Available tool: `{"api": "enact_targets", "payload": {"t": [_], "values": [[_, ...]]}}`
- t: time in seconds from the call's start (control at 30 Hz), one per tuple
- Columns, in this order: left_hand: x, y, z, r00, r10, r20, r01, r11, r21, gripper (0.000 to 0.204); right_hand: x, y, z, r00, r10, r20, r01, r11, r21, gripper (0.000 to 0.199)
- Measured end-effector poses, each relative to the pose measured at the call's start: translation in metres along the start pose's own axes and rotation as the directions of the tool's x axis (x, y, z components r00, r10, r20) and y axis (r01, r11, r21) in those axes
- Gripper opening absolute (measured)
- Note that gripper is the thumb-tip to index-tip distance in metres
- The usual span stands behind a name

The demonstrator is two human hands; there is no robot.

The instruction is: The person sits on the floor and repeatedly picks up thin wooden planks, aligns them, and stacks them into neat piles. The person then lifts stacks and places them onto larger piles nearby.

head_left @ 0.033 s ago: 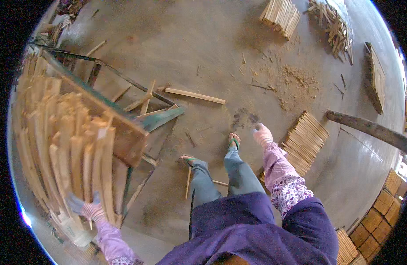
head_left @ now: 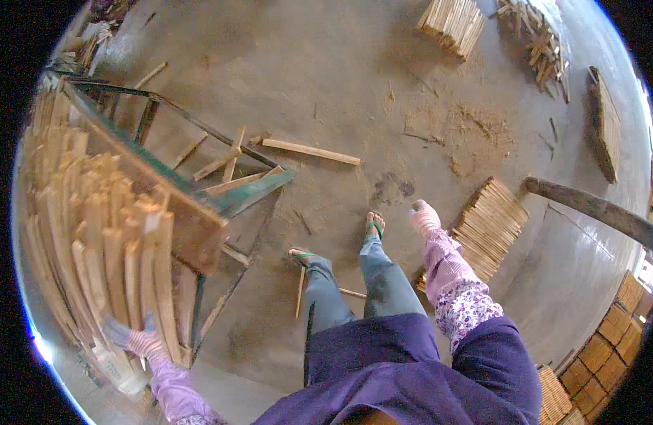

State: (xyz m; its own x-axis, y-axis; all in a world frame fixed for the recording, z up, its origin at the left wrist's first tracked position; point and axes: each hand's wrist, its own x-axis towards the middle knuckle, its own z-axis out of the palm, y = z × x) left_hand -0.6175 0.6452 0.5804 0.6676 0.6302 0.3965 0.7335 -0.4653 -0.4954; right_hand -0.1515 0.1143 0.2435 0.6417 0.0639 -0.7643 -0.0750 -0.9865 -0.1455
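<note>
Left hand (head_left: 139, 341), gloved, fingers closed on the upright slats (head_left: 100, 241) to steady them against the green frame (head_left: 199, 191); right hand (head_left: 424, 216) hangs free, fingers loosely curled, empty.

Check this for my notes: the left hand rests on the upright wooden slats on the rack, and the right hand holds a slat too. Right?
Not quite. In the head view the left hand does rest on the wooden slats on the rack, but the right hand hangs free, holding nothing.
</note>
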Motion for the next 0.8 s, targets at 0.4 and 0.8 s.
{"api": "enact_targets", "payload": {"t": [0.4,0.8], "values": [[0.023,-0.118,-0.042,0.605,-0.413,0.681,0.421,0.892,0.167,0.105,0.252,-0.067,0.214,0.899,-0.186,0.397,0.381,0.780,-0.497,0.050],[-0.018,-0.023,0.053,0.942,-0.235,0.241,0.237,0.971,0.021,0.103,0.437,-0.107,0.369,0.907,-0.420,0.037,0.385,0.790,-0.478,0.051]]}}
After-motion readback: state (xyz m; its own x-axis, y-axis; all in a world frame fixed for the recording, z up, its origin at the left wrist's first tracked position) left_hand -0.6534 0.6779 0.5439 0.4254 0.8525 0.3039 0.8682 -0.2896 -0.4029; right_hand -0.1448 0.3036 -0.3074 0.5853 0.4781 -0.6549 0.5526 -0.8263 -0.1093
